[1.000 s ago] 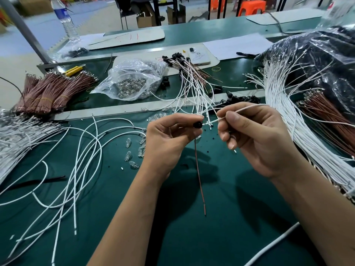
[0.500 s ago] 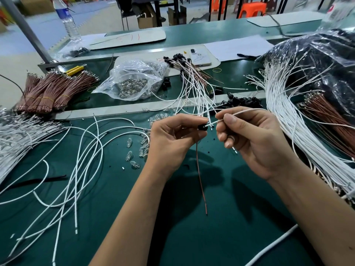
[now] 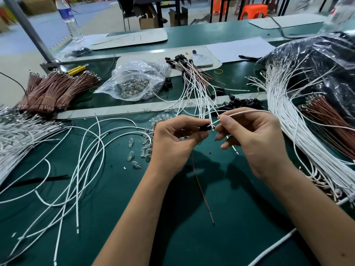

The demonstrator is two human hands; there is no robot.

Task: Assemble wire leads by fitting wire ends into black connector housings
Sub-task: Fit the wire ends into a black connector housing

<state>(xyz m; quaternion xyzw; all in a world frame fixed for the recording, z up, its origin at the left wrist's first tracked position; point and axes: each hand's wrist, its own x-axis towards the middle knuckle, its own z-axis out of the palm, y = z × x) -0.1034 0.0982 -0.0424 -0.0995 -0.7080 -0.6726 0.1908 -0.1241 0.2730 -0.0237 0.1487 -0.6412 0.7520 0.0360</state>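
Wire [image 3: 240, 112] and housing [image 3: 205, 127] are now touching: one second ago a small gap was between the white wire end and the black housing, and both hands were lower in the view. Now the hands are closer together and the wire tip meets the mouth of the housing. I judge that the insertion is starting; if the end is fully seated I cannot tell, because the fingers hide the joint.

The left hand [image 3: 172, 139] pinches the housing between thumb and curled fingers. A thin red wire [image 3: 201, 191] hangs down from this hand to the green table [image 3: 240, 217], so probably one lead is already fitted in this housing. The right hand [image 3: 255, 139] pinches the white wire just behind its tip, with thumb and forefinger closed on it; the other fingers are loosely curled.

About containers: a clear bag [image 3: 132, 79] lies open behind the rail, and small glass bulbs are inside it. Some loose bulbs [image 3: 132, 156] lie on the table near the left hand. At the right, a big dark plastic bag [image 3: 317, 60] has a thick bundle of white wires [image 3: 299, 146] coming out of it. Loose black housings [image 3: 245, 103] are in a heap just behind the hands.
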